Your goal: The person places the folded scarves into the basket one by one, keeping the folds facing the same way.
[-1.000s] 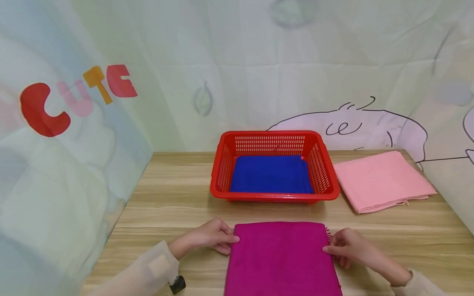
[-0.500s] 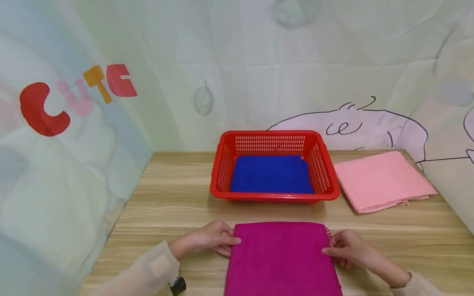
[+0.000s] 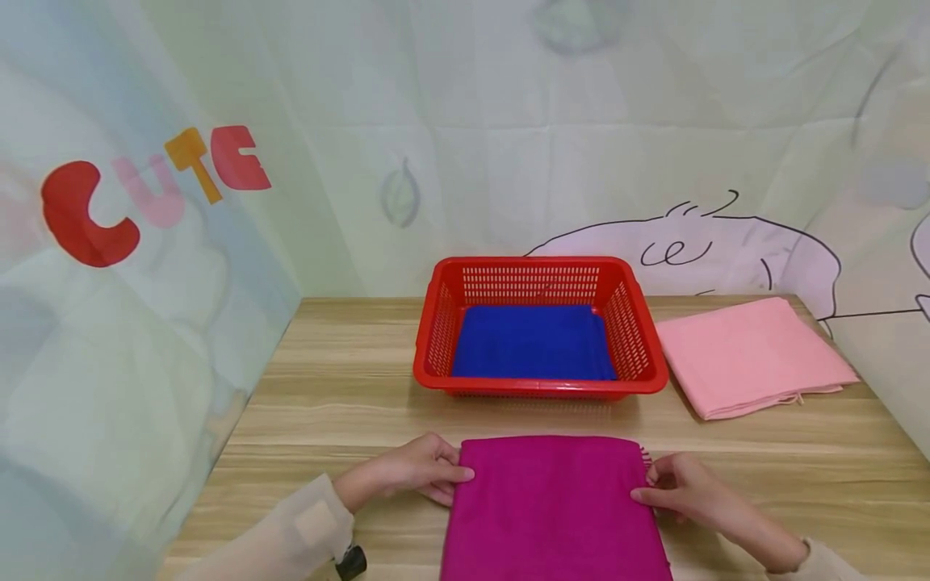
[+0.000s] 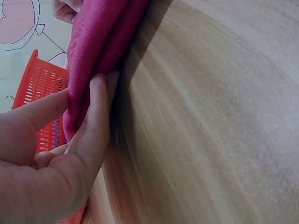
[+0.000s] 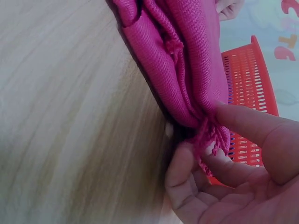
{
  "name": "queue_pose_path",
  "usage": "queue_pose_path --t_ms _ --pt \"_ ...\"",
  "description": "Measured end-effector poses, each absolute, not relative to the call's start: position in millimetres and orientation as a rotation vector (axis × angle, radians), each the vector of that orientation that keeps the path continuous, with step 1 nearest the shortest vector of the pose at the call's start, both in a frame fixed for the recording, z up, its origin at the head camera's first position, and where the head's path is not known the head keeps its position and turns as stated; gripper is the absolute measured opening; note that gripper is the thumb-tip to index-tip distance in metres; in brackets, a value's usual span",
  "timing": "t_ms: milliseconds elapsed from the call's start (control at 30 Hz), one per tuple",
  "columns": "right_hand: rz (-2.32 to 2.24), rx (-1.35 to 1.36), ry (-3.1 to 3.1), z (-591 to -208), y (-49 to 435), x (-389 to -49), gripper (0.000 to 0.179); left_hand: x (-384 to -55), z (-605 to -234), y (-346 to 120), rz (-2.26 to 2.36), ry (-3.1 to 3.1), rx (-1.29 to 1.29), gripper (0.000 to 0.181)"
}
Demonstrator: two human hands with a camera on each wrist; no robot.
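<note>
A folded magenta scarf [image 3: 552, 508] with a fringed right edge lies on the table in front of the basket. My left hand [image 3: 417, 470] pinches its left edge, thumb on top and fingers underneath; the left wrist view shows the folded layers of the scarf [image 4: 100, 46] between thumb and fingers. On the opposite side, my right hand [image 3: 690, 491] pinches the fringed edge. Close up in the right wrist view, the thumb presses the scarf [image 5: 187, 70] from above, with tassels hanging among the curled fingers. The scarf's near end runs out of the head view.
Behind the scarf stands a red plastic basket [image 3: 541, 386] holding a folded blue cloth [image 3: 530, 343]. To its right lies a folded pink cloth [image 3: 756, 355] with a few tassels. A printed curtain [image 3: 472, 161] hangs along the back and sides of the wooden table [image 3: 341, 347].
The left thumb has slid slightly inward over the scarf's edge, and the right hand has shifted down a little. The scarf, basket and other cloths stay where they were.
</note>
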State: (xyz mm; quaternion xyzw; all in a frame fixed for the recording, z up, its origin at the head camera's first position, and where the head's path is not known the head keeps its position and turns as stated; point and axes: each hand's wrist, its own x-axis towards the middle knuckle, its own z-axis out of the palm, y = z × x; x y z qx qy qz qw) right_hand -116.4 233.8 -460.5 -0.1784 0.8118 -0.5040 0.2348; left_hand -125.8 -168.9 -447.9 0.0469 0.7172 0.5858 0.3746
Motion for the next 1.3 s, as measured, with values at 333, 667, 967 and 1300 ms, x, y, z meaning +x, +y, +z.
queue_pose_path --t_ms 333,667,967,1300 --pt "-1.513 -0.305 2.032 -461.8 235.9 -113.2 0.022 -124.8 -449.1 -169.0 1.516 1.823 0.151 0.022" --pt "-1.582 -0.199 1.878 -465.4 238.7 -111.6 0.016 -125.1 -450.0 -170.2 1.532 1.778 0.160 0.012" --pt "-1.612 -0.204 1.835 -465.0 237.8 -109.9 0.013 -123.3 -452.2 -169.5 1.550 1.742 0.158 0.016" --pt "-1.643 -0.216 1.802 -467.9 238.9 -109.5 0.013 -121.1 -459.9 -166.4 1.591 1.741 0.140 0.015"
